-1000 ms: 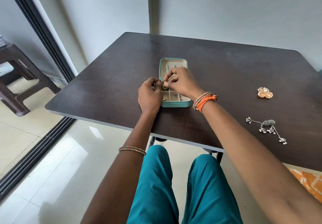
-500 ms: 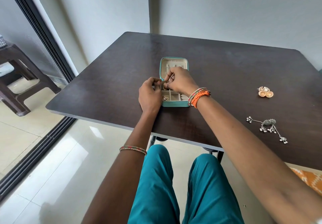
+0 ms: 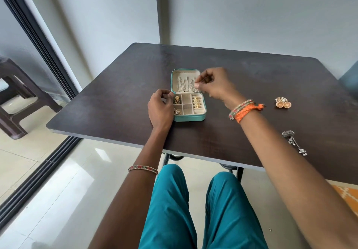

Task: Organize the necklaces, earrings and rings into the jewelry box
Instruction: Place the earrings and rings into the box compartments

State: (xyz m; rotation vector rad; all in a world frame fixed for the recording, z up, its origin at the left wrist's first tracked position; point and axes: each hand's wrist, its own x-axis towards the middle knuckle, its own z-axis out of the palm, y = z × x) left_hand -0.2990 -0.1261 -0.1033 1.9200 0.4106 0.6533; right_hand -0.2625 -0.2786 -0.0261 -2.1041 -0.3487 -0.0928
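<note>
A dark table [image 3: 120,101] fills the middle of the view, and a small teal jewelry box [image 3: 188,117] is set open on it, nearer the front edge than the back. In the raised lid [image 3: 186,74] several necklaces [image 3: 184,84] are already hung. Gold rings [image 3: 197,102] are lined up in the right column of the tray, and a dark-and-gold earring [image 3: 176,100] is seen in the far-left compartment. The middle compartments look bare.

The task is judged to be well past half done. Left outside the box are a pair of round orange-gold earrings [image 3: 283,103] and a silver dangling piece [image 3: 293,142], both lying well apart from the box on the right side of the table.

The box is steadied at its left side by the left hand [image 3: 160,109], whose curled fingers are pressed against the box wall. The right hand [image 3: 215,85] is held beside the lid's right edge with thumb and fingertip pinched together; whether a fine chain or nothing at all is pinched cannot be told.

Bare tabletop lies between the box and the loose pieces, so a reach to the right is judged unobstructed. The silver piece lies near the front edge and could be knocked off.
</note>
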